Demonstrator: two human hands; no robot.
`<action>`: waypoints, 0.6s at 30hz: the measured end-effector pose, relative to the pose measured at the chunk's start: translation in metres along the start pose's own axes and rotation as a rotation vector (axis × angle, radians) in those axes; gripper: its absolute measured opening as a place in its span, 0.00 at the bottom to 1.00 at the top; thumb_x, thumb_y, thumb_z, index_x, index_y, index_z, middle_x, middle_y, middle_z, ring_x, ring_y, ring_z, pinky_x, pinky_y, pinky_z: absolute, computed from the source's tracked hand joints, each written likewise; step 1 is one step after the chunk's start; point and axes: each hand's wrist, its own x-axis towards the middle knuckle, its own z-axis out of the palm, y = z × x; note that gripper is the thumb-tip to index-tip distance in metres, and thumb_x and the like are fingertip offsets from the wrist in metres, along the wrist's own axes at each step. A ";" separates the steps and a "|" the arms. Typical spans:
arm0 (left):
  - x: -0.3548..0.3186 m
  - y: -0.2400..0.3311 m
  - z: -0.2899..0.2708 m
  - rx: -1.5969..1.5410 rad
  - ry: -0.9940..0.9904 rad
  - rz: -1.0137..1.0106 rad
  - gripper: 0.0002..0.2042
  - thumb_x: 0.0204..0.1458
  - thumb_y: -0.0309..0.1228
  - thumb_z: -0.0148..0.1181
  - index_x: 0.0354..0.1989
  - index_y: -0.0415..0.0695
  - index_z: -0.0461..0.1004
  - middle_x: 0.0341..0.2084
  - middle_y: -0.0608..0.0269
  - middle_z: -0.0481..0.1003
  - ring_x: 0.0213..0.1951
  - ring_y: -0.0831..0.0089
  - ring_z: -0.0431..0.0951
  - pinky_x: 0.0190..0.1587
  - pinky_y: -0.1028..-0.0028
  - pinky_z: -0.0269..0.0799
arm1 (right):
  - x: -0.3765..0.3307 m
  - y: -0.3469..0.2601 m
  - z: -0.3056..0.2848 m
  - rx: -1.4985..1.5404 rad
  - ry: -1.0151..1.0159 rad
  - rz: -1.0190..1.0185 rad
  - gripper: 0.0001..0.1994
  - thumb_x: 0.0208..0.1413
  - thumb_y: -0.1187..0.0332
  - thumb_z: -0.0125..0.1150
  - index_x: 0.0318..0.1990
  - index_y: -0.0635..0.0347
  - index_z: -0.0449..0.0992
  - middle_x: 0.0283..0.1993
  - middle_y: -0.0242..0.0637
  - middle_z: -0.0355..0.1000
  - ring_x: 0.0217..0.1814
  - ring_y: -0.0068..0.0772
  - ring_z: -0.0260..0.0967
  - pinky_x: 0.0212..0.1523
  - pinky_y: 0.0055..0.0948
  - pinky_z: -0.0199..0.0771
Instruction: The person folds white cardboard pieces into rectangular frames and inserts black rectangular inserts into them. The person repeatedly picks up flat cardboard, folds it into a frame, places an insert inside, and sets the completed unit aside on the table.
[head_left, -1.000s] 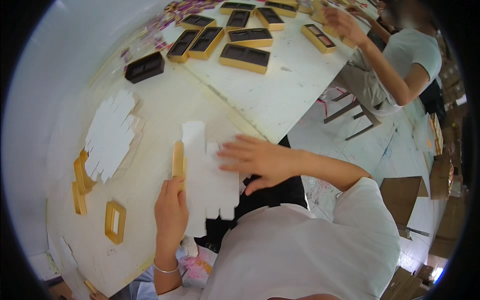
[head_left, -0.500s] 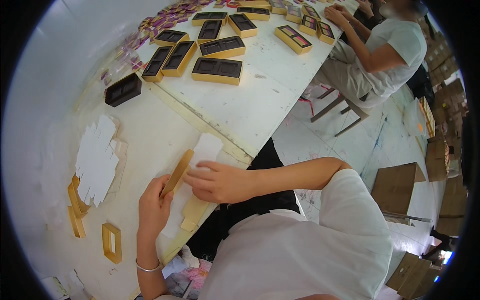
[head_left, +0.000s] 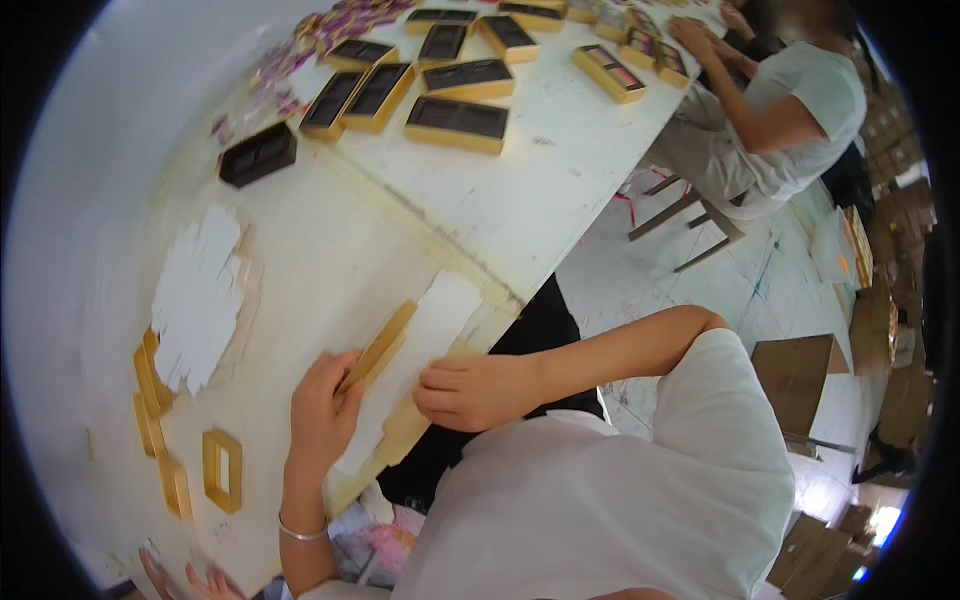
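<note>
My left hand point(head_left: 325, 405) grips a folded gold cardboard strip point(head_left: 382, 342), held on edge over the table. Below it lies a long white paper sheet point(head_left: 450, 303). My right hand point(head_left: 475, 392) is closed beside a flat gold card blank point(head_left: 402, 425) at the table edge; what its curled fingers pinch, if anything, is hidden. Left of my hands, a gold rectangular frame point(head_left: 222, 472) stands on the table. Several more gold frames point(head_left: 173, 487) sit near the left rim, by a pile of white cut-out sheets point(head_left: 198, 300).
Gold boxes with dark inserts point(head_left: 457, 122) crowd the far table, near purple wrapped pieces point(head_left: 345, 25). A dark insert tray point(head_left: 258, 155) lies nearer. Another person point(head_left: 775, 130) sits at the far right. Someone else's hand point(head_left: 210, 580) shows at the lower left. Cartons point(head_left: 800, 385) stand on the floor.
My right hand has drawn back from the folded strip toward the gold blank at the table edge. Another gold frame and another person's hand now show at the lower left. The view has shifted slightly.
</note>
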 end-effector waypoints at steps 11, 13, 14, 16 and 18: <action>-0.012 0.011 0.001 0.017 0.037 -0.104 0.19 0.45 0.17 0.53 0.47 0.47 0.71 0.40 0.57 0.70 0.29 0.58 0.73 0.30 0.65 0.69 | 0.045 0.034 0.000 0.307 -0.273 0.282 0.10 0.41 0.77 0.58 0.34 0.57 0.71 0.38 0.35 0.67 0.43 0.39 0.64 0.40 0.33 0.64; -0.017 0.013 0.005 0.028 0.093 -0.137 0.21 0.44 0.16 0.53 0.48 0.49 0.70 0.46 0.57 0.67 0.28 0.59 0.74 0.29 0.65 0.69 | 0.049 0.035 -0.010 0.120 -0.286 0.180 0.11 0.41 0.77 0.59 0.36 0.56 0.72 0.38 0.33 0.67 0.43 0.35 0.62 0.40 0.31 0.62; -0.019 0.014 0.007 0.062 0.127 -0.135 0.22 0.44 0.15 0.52 0.49 0.49 0.69 0.49 0.58 0.66 0.28 0.59 0.74 0.29 0.65 0.69 | 0.050 0.030 -0.009 -0.014 -0.266 0.100 0.10 0.42 0.74 0.59 0.35 0.56 0.73 0.38 0.32 0.66 0.43 0.33 0.62 0.39 0.29 0.61; -0.019 0.017 0.015 0.144 0.176 -0.138 0.22 0.44 0.14 0.52 0.48 0.49 0.69 0.52 0.58 0.63 0.27 0.60 0.75 0.28 0.66 0.70 | 0.048 0.013 -0.008 -0.287 -0.221 -0.059 0.07 0.45 0.70 0.59 0.34 0.55 0.74 0.36 0.31 0.65 0.43 0.28 0.61 0.36 0.24 0.58; -0.018 0.021 0.023 0.239 0.206 -0.149 0.20 0.43 0.13 0.51 0.46 0.48 0.69 0.54 0.57 0.61 0.26 0.60 0.75 0.27 0.65 0.70 | 0.040 0.007 -0.006 -0.100 -0.256 0.003 0.09 0.44 0.68 0.61 0.35 0.57 0.74 0.37 0.32 0.64 0.41 0.32 0.63 0.36 0.27 0.61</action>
